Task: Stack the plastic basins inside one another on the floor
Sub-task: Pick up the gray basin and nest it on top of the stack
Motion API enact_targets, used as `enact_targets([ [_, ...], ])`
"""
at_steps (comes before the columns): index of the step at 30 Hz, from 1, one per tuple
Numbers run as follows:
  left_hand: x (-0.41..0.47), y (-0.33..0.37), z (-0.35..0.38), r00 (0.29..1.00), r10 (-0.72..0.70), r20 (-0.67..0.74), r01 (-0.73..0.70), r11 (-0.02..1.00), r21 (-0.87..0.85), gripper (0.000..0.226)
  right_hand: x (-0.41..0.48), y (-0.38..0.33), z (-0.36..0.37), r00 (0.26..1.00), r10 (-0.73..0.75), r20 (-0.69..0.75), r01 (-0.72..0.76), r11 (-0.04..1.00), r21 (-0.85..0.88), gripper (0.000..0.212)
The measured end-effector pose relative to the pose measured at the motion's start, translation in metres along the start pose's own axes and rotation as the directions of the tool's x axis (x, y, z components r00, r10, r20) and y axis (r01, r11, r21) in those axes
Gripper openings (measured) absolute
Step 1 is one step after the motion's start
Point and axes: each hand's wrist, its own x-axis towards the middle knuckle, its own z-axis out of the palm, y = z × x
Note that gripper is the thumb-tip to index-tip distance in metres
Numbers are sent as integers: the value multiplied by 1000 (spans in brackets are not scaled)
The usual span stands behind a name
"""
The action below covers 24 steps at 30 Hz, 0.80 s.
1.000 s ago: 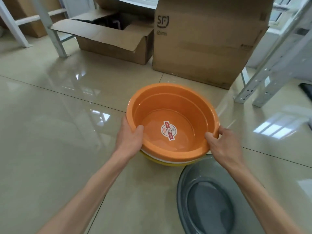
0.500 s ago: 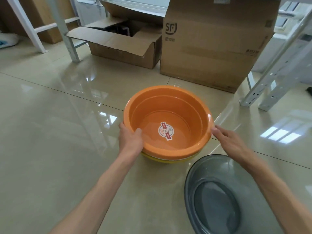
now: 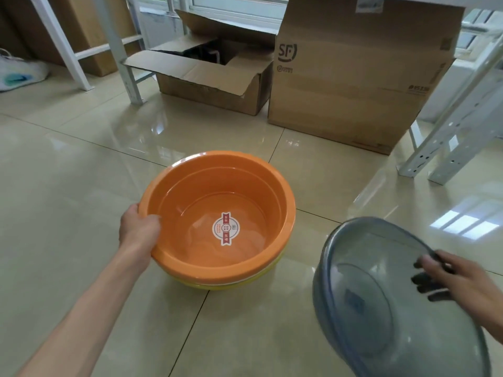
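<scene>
An orange basin (image 3: 187,191) with a round sticker inside sits nested in a white one and a yellow basin (image 3: 217,286) on the tiled floor. My left hand (image 3: 138,231) grips the orange basin's left rim, thumb inside. To the right, a translucent grey basin (image 3: 381,295) is tilted up on its edge, its inside facing left. My right hand (image 3: 457,278) holds its right rim; the fingers show dark through the plastic wall.
An open cardboard box (image 3: 212,77) and a tall closed cardboard box (image 3: 351,77) stand behind the basins. White metal frame legs (image 3: 446,137) rise at the right, others (image 3: 119,50) at the back left. A white bag (image 3: 19,73) lies far left.
My right hand left the orange basin's rim, moved right and took hold of the grey basin, which now tilts up off the floor. My left hand stays on the orange rim.
</scene>
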Motion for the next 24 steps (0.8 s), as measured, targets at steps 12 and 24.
enact_targets([
  [12,-2,-1,-5,974,-50,220,128,926,-355,84,16,-188,40,922,-386,37,381,920,86,26],
  [24,7,-5,-27,925,-4,379,143,930,-338,93,50,-199,202,860,-510,-11,469,800,-374,27],
])
